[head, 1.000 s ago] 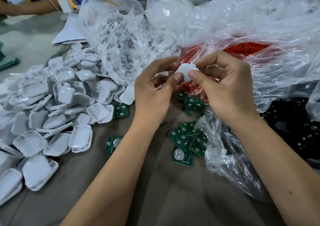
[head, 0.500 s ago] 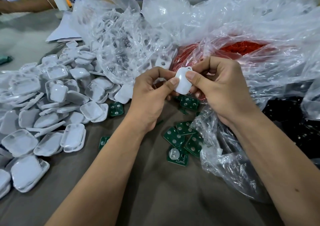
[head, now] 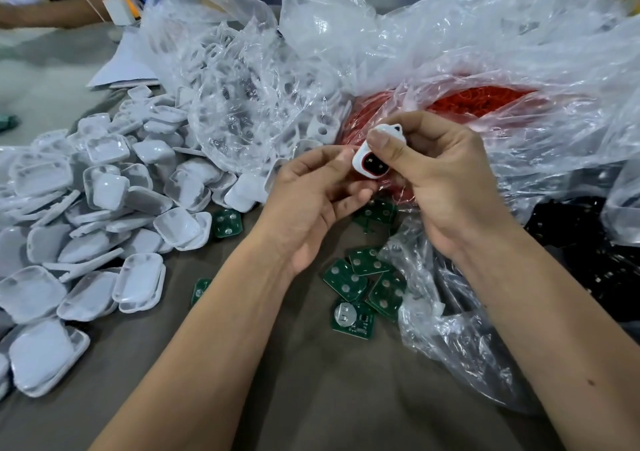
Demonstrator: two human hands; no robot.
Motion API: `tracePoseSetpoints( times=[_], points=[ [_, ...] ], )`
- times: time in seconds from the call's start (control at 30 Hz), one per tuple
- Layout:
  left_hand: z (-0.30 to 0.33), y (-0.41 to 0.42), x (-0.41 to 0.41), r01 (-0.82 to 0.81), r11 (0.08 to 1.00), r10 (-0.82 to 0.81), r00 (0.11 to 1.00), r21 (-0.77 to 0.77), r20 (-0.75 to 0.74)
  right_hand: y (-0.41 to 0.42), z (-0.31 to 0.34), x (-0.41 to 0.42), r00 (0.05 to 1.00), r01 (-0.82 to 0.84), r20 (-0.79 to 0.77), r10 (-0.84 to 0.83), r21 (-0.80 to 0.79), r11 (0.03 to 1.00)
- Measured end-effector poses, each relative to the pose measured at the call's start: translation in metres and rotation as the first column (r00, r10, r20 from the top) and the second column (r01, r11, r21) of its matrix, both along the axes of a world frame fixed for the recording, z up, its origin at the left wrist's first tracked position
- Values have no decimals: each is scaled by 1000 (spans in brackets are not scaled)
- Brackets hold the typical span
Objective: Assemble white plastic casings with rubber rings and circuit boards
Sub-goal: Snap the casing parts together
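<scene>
Above the boards point(head: 360, 279), near the bag of red rings point(head: 478, 99), the right hand point(head: 440, 180) pinches a ring-fitted casing point(head: 372, 160); the left hand point(head: 311, 201), loosely curled, touches its edge. Next: seat a board.

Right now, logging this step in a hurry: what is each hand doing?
Left hand: fingers curled, fingertips touching the white casing; a firm hold cannot be told.
Right hand: pinches the white casing, thumb on top.
</scene>
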State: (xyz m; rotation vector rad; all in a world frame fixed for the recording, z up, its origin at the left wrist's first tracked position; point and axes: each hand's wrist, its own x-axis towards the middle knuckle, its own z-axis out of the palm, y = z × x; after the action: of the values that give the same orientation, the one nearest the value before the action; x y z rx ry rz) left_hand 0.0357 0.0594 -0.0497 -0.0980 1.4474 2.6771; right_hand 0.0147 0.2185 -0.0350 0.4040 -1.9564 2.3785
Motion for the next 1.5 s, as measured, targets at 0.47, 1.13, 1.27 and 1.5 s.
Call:
tracePoseSetpoints(
  times=[0.47,1.13,1.27,1.5],
  points=[
    [0,0,4,14,996,-9,999,89,-51,3,2,-4,980,-70,186,76,-38,997],
    [1,4,4,80,980,-72,996,184,-47,-2,5,3,985,-99,137,104,-46,994],
    [2,7,6,61,991,-59,998,120,-17,-5,6,5,956,-207,162,245,-220,953],
    [0,12,9,152,977,-165,984,-149,-75,-2,8,3,948,-2,296,114,-353,936]
  ],
)
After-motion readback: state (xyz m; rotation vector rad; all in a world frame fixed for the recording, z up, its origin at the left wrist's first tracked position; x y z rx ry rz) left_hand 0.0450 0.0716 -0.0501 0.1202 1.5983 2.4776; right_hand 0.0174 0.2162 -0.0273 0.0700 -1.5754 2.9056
